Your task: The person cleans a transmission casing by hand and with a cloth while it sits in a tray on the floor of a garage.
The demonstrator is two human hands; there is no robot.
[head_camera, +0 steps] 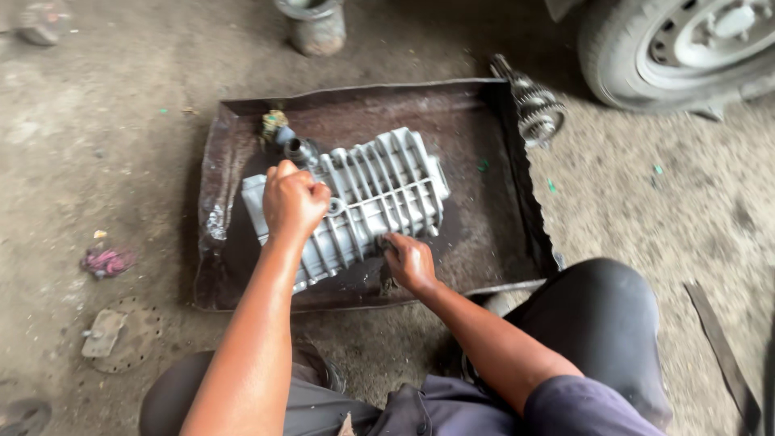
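A grey ribbed cast-metal housing (363,202) lies slantwise in a rusty, dented sheet-metal tray (476,234) on the dirt floor (646,210). The left hand (292,202) is closed in a fist on top of the housing's left half — what it grips, if anything, I cannot tell. The right hand (409,262) is curled at the housing's near lower edge, fingertips pressed against the ribs; whether it holds a small tool is hidden.

Inside the tray, bare metal lies open to the right of the housing and along the far wall, while the housing's near-left corner comes close to the tray's front lip. A small brass-and-grey fitting (278,129) stands just beyond the housing's far-left corner. A steel toothed gear shaft (533,105) rests across the tray's far-right corner. A car's tyre and wheel (686,48) stands beyond it — well apart from both hands. A pink rag (106,261) lies on the floor left of the tray.
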